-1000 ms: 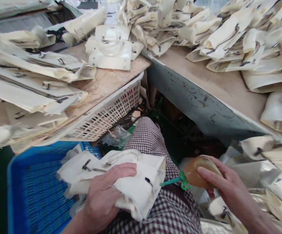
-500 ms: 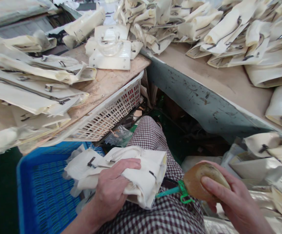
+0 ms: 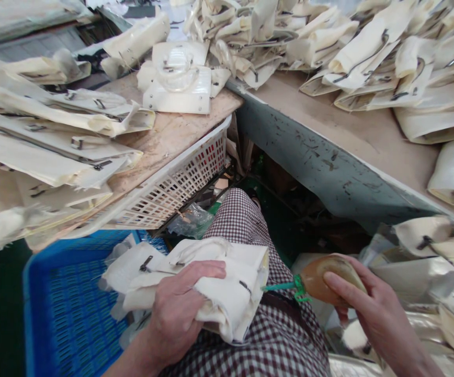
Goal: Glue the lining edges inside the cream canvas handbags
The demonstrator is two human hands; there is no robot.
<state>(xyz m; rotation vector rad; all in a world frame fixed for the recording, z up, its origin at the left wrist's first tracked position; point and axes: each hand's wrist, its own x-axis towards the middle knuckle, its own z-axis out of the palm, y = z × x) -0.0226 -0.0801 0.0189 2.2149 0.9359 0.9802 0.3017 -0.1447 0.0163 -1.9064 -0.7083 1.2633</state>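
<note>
Under the left grip (image 3: 182, 301), folded fabric (image 3: 246, 264).

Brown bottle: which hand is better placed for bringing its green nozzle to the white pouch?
Probably the right hand: it grips the brown bottle, with the green nozzle pointing toward the white pouch. The left hand seems less suited, being occupied with holding the pouch over the checkered lap.
</note>
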